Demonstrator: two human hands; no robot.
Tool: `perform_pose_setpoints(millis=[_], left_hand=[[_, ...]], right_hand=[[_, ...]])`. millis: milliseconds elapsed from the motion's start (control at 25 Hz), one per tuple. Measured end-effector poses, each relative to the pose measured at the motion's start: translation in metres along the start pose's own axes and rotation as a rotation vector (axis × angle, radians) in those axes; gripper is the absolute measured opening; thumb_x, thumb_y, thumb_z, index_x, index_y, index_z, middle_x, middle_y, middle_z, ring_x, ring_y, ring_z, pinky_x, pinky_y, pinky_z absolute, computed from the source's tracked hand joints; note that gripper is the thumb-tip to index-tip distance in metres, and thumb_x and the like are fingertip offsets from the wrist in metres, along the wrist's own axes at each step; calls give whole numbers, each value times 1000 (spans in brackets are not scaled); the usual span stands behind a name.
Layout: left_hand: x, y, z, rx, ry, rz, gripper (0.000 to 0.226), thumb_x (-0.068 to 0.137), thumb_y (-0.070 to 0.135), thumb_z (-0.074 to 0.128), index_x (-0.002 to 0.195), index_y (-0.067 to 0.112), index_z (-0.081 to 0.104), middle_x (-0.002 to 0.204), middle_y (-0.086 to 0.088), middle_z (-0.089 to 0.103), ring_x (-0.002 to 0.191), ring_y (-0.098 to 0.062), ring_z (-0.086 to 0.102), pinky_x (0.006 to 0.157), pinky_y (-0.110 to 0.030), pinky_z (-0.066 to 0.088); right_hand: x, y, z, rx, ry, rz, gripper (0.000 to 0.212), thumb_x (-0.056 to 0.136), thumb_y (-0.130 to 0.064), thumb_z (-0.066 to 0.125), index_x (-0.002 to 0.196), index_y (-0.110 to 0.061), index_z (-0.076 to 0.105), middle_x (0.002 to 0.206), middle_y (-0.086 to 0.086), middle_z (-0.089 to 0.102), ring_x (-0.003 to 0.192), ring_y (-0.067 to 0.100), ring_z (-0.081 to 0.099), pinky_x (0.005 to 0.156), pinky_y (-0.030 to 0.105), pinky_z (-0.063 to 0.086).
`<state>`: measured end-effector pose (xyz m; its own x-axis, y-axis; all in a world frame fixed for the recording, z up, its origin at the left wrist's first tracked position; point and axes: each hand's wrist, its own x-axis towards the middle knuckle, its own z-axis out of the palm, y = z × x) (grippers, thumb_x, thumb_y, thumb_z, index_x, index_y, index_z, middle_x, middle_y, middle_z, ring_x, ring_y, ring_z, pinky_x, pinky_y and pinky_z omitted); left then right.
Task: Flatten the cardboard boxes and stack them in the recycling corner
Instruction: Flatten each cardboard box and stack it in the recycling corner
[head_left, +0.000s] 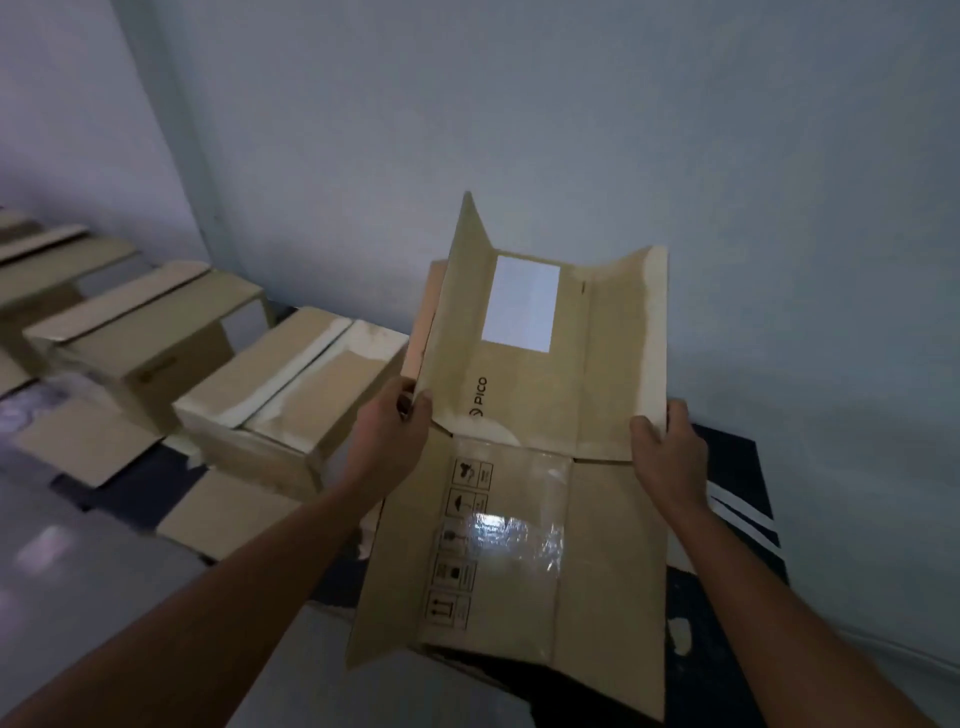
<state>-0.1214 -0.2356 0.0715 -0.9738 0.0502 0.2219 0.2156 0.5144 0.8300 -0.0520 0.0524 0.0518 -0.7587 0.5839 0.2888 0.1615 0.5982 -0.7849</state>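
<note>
Cardboard box (524, 467) opened flat, long axis away from camera | left hand (392, 431), right hand (662, 447) fingers clamp its side edges

Both hands (524, 441) grip an opened cardboard box (519, 467) by its edges.

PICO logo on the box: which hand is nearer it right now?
Left. The left hand grips the box edge right beside the PICO logo; the right hand holds the opposite edge, across the panel.
</note>
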Motion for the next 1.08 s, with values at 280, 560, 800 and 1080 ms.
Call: perform_pose_setpoints(millis=[280,560,800,1080], left_hand=[[-15,-26,-219,-15,310,110,20,96,33,49,101,18,61,76,0,62,67,-15,60,56,-30,48],[-16,-110,-398,54,577,113,15,97,28,50,97,16,59,72,-1,57,65,-16,54,58,-30,45],[32,-214,-540,150,726,18,22,97,27,49,103,10,61,76,-7,60,65,-18,57,57,-28,47],[110,-333,-718,206,877,-121,16,97,28,50,96,16,61,78,-12,64,67,-24,59,59,-33,49]], right_hand=[[-57,-198,69,200,-34,-244,17,94,-21,47,107,-11,53,92,3,65,77,19,60,64,29,46],[-109,-365,206,308,-217,-411,17,92,-22,48,105,-12,53,87,3,64,76,22,61,66,34,51],[-133,-490,385,387,-357,-503,12,91,-21,48,101,-15,52,80,-4,62,72,17,60,65,33,49],[-160,-668,602,424,-538,-595,10,92,-22,49,100,-17,52,82,1,62,74,24,61,62,33,48]])
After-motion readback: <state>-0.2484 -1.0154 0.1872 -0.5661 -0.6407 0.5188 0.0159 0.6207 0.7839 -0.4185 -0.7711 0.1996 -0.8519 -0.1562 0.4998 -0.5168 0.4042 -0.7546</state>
